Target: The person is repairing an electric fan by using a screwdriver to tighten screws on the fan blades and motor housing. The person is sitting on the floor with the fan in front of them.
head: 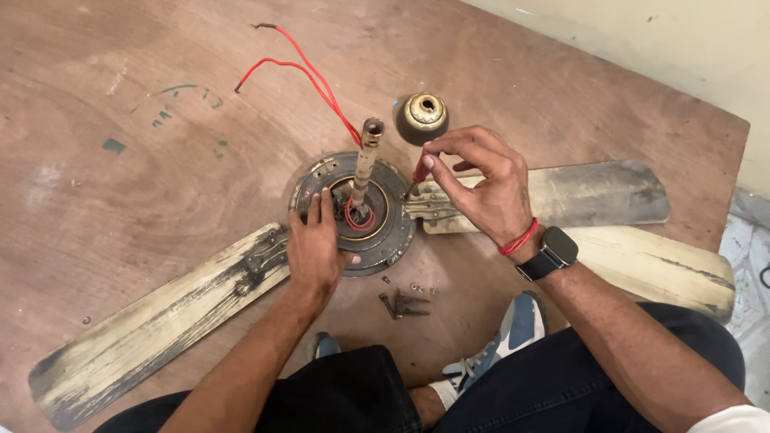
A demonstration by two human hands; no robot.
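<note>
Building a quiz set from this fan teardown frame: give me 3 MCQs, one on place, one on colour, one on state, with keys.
1. Where do the loose screws lie?
A. on the wall
B. on the board, between the motor housing and the person's knees
C. inside the brass cap

2. What colour are the wires leaving the shaft?
A. red
B. blue
C. green

3. What is the right hand doing?
A. resting flat, palm up
B. hanging clear, open
C. pinching a red-handled screwdriver

Key: 1 B, they lie just below the housing; 2 A, both strands are red; 3 C, fingertips close on the handle while the left hand rests on the housing.
</note>
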